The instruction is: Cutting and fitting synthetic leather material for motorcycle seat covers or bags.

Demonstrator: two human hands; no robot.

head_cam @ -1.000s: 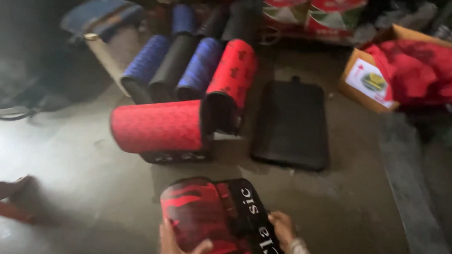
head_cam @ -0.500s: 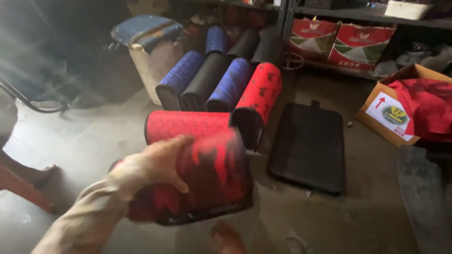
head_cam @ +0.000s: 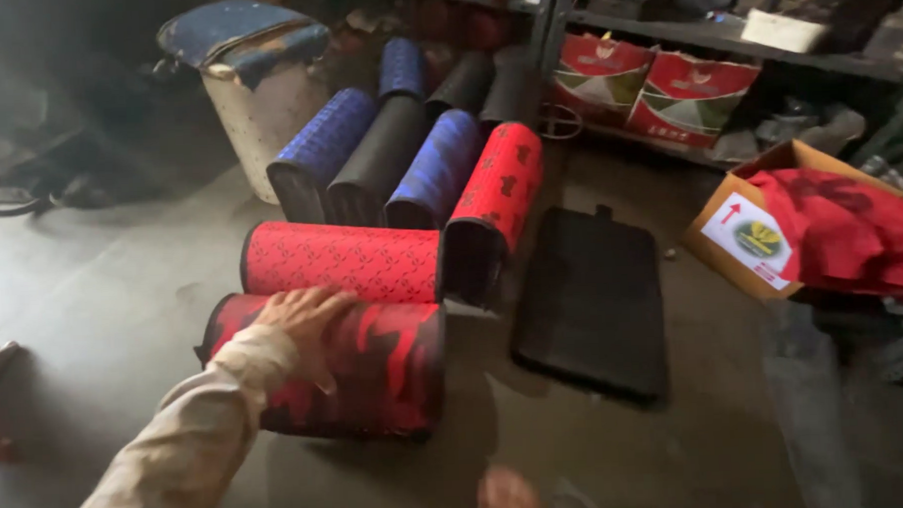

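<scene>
Fingers of left hand (head_cam: 304, 314) lie spread flat atop red camouflage roll (head_cam: 376, 372) on floor (head_cam: 102, 286).

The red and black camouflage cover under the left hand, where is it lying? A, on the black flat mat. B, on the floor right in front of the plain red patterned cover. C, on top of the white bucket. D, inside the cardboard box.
B: the red and black camouflage cover lies on the floor with the left hand resting on it, directly in front of the red patterned cover, well left of the black flat mat.
</scene>
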